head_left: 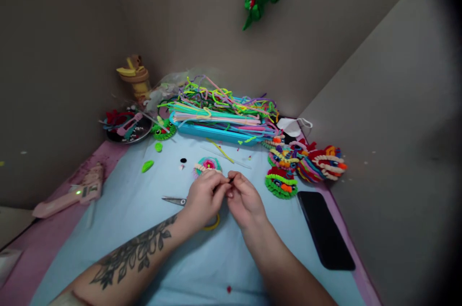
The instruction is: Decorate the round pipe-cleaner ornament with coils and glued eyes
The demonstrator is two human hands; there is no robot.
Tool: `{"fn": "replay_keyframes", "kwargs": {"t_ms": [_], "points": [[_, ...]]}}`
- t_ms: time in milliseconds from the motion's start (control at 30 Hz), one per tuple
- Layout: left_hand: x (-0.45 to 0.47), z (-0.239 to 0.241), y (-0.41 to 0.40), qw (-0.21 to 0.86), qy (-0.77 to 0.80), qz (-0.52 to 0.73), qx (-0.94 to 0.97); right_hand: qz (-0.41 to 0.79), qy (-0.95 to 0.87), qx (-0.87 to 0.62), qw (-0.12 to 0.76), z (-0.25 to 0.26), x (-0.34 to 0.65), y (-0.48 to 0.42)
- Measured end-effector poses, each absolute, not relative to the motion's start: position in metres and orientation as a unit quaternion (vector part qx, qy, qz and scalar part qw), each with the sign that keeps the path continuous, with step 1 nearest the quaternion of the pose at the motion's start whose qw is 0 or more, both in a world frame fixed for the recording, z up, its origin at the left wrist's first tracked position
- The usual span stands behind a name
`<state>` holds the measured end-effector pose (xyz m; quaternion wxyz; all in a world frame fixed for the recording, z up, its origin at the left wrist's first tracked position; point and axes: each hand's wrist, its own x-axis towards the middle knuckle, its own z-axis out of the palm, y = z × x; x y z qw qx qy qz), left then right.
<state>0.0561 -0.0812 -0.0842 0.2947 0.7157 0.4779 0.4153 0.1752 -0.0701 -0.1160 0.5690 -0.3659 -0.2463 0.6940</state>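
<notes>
My left hand (204, 197) and my right hand (246, 198) meet over the middle of the table, fingertips pinched together. Between them is a small dark piece (230, 181), too small to name and mostly covered by the fingers. Just beyond my left hand lies a round fuzzy pipe-cleaner piece (208, 165) in teal, pink and cream, partly hidden. Scissors (174, 200) lie under my left hand, blades pointing left, with a yellow handle showing below the wrist. A black oval disc (183, 160) and a small white bit (181, 167) rest on the cloth farther back.
A blue tray (216, 133) heaped with colourful pipe cleaners stands at the back. On the left are a pink glue gun (77, 194), a dark bowl (133, 133) and green pieces (147, 166). Finished pipe-cleaner figures (282, 185) and a phone (327, 231) lie on the right.
</notes>
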Motion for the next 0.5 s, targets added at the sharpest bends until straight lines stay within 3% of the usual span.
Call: {"fn": "replay_keyframes", "kwargs": {"t_ms": [100, 233, 500], "points": [[0.048, -0.086, -0.072, 0.414, 0.483, 0.405, 0.657, 0.658, -0.318, -0.401, 0.553, -0.113, 0.182, -0.067], [0.037, -0.082, -0.059, 0.612, 0.484, 0.370, 0.504, 0.484, -0.529, -0.450, 0.533, -0.100, 0.201, -0.061], [0.031, -0.072, -0.059, 0.705, 0.433, 0.321, 0.461, 0.331, -0.726, -0.388, 0.462, -0.096, 0.216, -0.061]]}}
